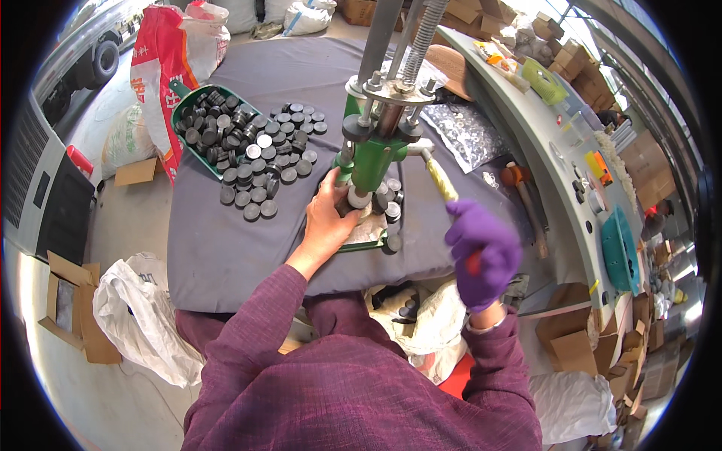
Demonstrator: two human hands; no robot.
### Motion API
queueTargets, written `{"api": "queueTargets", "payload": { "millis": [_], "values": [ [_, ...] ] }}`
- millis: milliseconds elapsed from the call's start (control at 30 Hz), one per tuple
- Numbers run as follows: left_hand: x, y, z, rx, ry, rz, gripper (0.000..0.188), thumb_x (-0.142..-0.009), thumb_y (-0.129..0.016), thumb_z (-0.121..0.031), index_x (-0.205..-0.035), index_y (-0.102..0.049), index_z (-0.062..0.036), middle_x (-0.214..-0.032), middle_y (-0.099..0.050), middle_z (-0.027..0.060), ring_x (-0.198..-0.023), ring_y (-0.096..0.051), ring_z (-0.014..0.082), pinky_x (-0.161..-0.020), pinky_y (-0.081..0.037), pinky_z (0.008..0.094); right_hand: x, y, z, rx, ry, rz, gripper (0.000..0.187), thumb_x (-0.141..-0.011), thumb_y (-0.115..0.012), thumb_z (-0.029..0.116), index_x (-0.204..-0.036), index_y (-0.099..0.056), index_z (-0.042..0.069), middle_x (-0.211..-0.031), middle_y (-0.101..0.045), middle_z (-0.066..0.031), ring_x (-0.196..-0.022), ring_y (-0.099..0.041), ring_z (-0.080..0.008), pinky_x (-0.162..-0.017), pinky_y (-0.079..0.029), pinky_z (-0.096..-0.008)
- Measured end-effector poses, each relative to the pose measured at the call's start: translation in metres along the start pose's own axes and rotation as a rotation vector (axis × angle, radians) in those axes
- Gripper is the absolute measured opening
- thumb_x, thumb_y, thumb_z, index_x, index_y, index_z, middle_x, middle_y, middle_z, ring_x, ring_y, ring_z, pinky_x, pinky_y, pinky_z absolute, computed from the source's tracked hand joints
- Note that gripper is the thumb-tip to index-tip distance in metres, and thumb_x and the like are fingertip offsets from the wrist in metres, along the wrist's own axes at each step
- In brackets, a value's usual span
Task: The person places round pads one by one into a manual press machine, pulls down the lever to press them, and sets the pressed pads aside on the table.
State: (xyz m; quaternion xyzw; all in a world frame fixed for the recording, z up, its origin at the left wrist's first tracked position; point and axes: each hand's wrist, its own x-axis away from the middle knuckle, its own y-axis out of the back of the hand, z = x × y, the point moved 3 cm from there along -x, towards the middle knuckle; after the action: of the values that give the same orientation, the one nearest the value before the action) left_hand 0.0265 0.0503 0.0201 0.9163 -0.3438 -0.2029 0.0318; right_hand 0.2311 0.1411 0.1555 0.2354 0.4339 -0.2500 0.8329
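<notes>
A green hand press (372,164) stands upright on the grey-covered table, with a steel spring and rods above. My bare left hand (328,220) curls around its lower end, thumb and fingers on either side of the pale ram tip (359,198); whatever sits between them is hidden. My right hand (485,252), in a purple glove and slightly blurred, is closed around the press's lever (441,179), which is wrapped in yellow. A bit of red shows between the gloved fingers. Several dark round discs (391,207) lie on the press base, right of the ram.
A green scoop (180,113) full of black discs lies at the table's left, more discs (259,184) spilling beside it. A clear bag of small parts (466,135) and an orange-headed mallet (514,175) lie right. A long bench (560,154) curves beyond; white sacks (143,316) flank the table.
</notes>
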Motion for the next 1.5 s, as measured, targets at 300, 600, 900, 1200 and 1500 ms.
{"api": "queueTargets", "payload": {
  "millis": [300,600,900,1200,1500],
  "values": [
    [0.017,0.050,0.004,-0.762,-0.384,-0.166,0.046,-0.071,-0.065,-0.002,-0.116,-0.060,-0.0006,-0.117,-0.064,0.0170,-0.109,-0.057,0.0319,-0.092,-0.041,0.0444,0.037,-0.003,-0.008,0.220,-0.053,0.087,0.027,-0.097,-0.051,0.030,-0.096,-0.065,0.006,-0.068,-0.060,-0.0040,-0.076,-0.062,-0.0209,-0.108,-0.036,-0.0559],
    [0.052,0.088,0.028,-1.109,-0.391,-0.043,0.030,-0.075,-0.065,-0.006,-0.104,-0.063,-0.0004,-0.112,-0.063,0.0161,-0.106,-0.055,0.0319,-0.089,-0.042,0.0441,-0.025,-0.001,0.022,0.083,-0.171,-0.065,0.034,-0.093,-0.043,0.018,-0.106,-0.063,-0.006,-0.064,-0.054,-0.0061,-0.069,-0.058,-0.0177,-0.101,-0.045,-0.0454],
    [0.044,0.091,0.032,-1.015,-0.290,-0.066,0.030,-0.073,-0.071,-0.007,-0.102,-0.064,-0.0038,-0.099,-0.063,0.0104,-0.095,-0.056,0.0309,-0.082,-0.045,0.0424,-0.087,0.008,0.012,-0.067,-0.251,-0.087,0.043,-0.094,-0.041,0.025,-0.113,-0.061,-0.009,-0.063,-0.049,-0.0041,-0.061,-0.052,-0.0167,-0.087,-0.050,-0.0406],
    [0.027,0.062,0.029,-0.750,-0.261,-0.003,0.024,-0.072,-0.075,-0.010,-0.094,-0.066,-0.0079,-0.093,-0.066,0.0085,-0.096,-0.057,0.0296,-0.082,-0.046,0.0419,-0.086,0.010,0.008,-0.151,-0.202,-0.088,0.039,-0.096,-0.040,0.019,-0.112,-0.062,-0.009,-0.064,-0.054,-0.0052,-0.062,-0.056,-0.0148,-0.086,-0.052,-0.0375],
    [0.020,0.049,-0.003,-0.239,-0.181,-0.080,0.061,-0.069,-0.076,-0.001,-0.126,-0.053,-0.0044,-0.097,-0.066,0.0159,-0.089,-0.067,0.0312,-0.079,-0.055,0.0386,-0.083,0.007,0.005,-0.107,-0.175,-0.126,0.046,-0.096,-0.040,0.028,-0.113,-0.062,-0.009,-0.063,-0.049,-0.0035,-0.059,-0.051,-0.0166,-0.083,-0.051,-0.0408]
  ]
}}
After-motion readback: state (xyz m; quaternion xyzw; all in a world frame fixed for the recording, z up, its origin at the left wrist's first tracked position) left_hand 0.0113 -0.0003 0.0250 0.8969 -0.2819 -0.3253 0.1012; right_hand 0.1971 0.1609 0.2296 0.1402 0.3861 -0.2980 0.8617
